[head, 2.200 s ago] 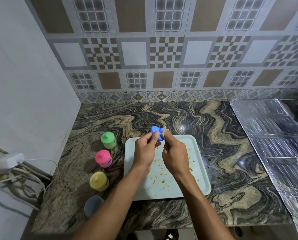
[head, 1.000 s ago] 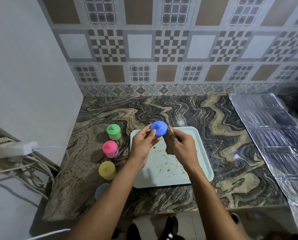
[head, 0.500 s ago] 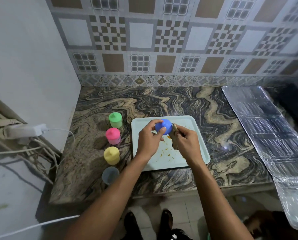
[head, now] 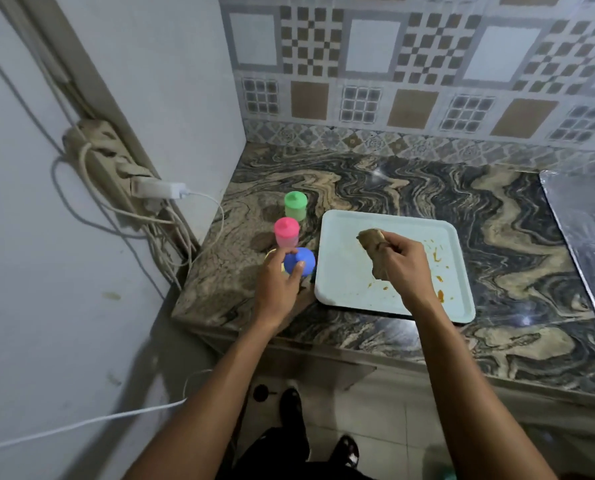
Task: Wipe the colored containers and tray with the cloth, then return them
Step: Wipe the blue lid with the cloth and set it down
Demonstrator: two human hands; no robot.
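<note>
My left hand grips a blue lid at the left end of the counter, beside the tray's left edge. A sliver of the yellow container shows behind that hand; the rest is hidden. The pink container and green container stand in a row behind it. My right hand is closed on a brown cloth held over the pale tray, which has orange smears at its right side.
A foil sheet covers the counter at the right. A power strip with plugs and cables hangs on the left wall. The counter's front edge is close below the tray, with my feet on the floor beneath.
My left hand has carried the blue lid left, off the tray, to the row of containers. My right hand with the cloth stayed over the tray. The view swung left.
</note>
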